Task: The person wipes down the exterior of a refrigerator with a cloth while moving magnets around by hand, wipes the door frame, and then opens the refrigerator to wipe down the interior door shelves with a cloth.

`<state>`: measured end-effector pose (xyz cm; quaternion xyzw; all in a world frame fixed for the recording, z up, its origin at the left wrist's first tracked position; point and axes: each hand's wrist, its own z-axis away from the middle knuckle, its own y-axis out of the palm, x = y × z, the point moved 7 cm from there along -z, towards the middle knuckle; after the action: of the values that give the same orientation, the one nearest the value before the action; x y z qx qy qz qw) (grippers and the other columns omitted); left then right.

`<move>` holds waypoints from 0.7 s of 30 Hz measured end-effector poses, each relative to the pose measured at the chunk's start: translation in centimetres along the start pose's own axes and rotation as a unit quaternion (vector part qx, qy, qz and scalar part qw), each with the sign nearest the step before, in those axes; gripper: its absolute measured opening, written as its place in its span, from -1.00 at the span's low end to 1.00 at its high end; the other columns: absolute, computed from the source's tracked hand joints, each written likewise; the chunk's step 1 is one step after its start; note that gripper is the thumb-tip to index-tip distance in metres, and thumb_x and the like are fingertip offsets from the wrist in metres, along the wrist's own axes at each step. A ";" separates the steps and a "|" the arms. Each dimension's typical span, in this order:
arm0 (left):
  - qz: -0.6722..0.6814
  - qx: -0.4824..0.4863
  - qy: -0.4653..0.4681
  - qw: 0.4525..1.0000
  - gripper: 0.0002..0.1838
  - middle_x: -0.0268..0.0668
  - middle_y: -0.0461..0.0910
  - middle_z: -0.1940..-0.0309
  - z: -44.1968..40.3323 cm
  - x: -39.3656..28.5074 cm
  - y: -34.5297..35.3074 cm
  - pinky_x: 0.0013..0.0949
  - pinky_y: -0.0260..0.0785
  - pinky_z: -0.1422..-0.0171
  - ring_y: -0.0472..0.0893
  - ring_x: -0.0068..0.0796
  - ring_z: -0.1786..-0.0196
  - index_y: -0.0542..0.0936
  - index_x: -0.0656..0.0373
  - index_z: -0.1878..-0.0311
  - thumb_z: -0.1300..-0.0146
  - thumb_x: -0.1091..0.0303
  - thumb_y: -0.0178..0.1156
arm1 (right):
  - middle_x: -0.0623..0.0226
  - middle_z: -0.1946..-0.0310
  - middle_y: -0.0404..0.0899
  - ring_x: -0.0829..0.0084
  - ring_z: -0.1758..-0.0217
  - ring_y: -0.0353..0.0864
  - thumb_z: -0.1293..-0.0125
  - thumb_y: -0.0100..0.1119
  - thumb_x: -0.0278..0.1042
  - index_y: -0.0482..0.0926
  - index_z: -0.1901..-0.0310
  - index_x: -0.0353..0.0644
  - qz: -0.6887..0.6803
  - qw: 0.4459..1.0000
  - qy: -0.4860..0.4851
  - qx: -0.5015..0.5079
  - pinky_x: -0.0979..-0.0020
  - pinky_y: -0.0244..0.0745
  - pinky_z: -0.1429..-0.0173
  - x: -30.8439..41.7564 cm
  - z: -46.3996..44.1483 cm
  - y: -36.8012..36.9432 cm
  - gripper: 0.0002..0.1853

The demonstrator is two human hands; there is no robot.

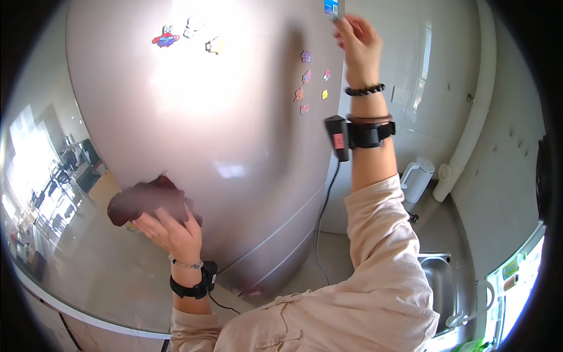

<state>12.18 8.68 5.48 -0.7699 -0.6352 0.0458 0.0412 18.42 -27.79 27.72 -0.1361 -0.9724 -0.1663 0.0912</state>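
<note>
At the lower left, my left hand [176, 233] is closed on a dark maroon cloth [146, 202], which bunches out past the fingers close to the refrigerator's lower left side. My right hand [359, 44] is raised at the upper right edge of the pinkish refrigerator door [234, 123], its fingertips pinched on something small that I cannot make out. Just above those fingers is a blue sticker [331, 7]. Small flower-like magnets [306, 57] sit on the door left of my right wrist. A red and blue cartoon magnet [166, 39] is at the upper left.
A white kettle [417, 180] stands on the counter at the right, near a white pipe [469, 135] and a steel sink [440, 281]. Black cables hang from both wrist devices. A wall socket [400, 95] is behind my right arm.
</note>
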 end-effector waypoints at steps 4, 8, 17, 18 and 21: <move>-0.010 -0.003 -0.003 1.000 -0.29 0.34 -0.15 -0.31 1.7 1.3 1.1 0.17 -0.21 -0.33 -0.06 0.34 -0.34 0.03 0.39 -0.31 -0.22 0.25 0.08 | 0.42 0.47 0.56 0.66 0.43 0.47 -0.23 0.14 -0.39 0.55 0.23 -0.32 0.156 0.980 0.089 0.087 0.63 0.35 0.35 -7.7 0.5 -4.7 -0.83; -0.023 0.002 -0.024 0.999 -0.27 0.34 -0.12 -0.31 1.8 1.4 0.9 0.18 -0.21 -0.33 -0.06 0.34 -0.34 0.00 0.38 -0.32 -0.21 0.26 0.08 | 0.40 0.48 0.57 0.66 0.43 0.48 -0.23 0.14 -0.38 0.55 0.27 -0.33 0.197 0.958 0.110 0.174 0.62 0.37 0.34 -10.8 1.5 -3.6 -0.83; -0.065 0.024 -0.033 0.997 -0.31 0.41 -0.01 -0.24 1.9 1.2 0.6 0.19 -0.08 -0.27 0.06 0.41 -0.26 0.13 0.47 -0.22 -0.14 0.24 0.12 | 0.31 0.46 0.55 0.53 0.48 0.52 -0.12 0.26 -0.35 0.58 0.31 -0.24 0.254 0.957 -0.114 0.087 0.53 0.43 0.44 -2.7 2.2 1.3 -0.84; -0.061 0.030 -0.030 0.997 -0.32 0.41 -0.01 -0.23 1.5 0.9 0.3 0.20 -0.07 -0.27 0.06 0.42 -0.25 0.13 0.47 -0.22 -0.14 0.25 0.12 | 0.31 0.45 0.55 0.53 0.47 0.52 -0.13 0.25 -0.37 0.58 0.32 -0.22 0.225 0.954 -0.159 0.120 0.53 0.43 0.43 0.0 2.9 3.8 -0.87; -0.059 0.014 -0.010 0.998 -0.33 0.42 -0.02 -0.23 1.7 1.1 0.3 0.20 -0.08 -0.26 0.05 0.43 -0.25 0.14 0.47 -0.20 -0.13 0.25 0.13 | 0.25 0.39 0.55 0.45 0.39 0.55 -0.10 0.28 -0.25 0.60 0.25 -0.22 0.132 0.947 -0.191 0.222 0.49 0.46 0.33 3.9 4.8 10.7 -0.75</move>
<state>12.47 9.66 3.77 -0.7301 -0.6791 0.0596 0.0484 17.22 -15.54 27.36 -0.2683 -0.9573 0.0965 -0.0473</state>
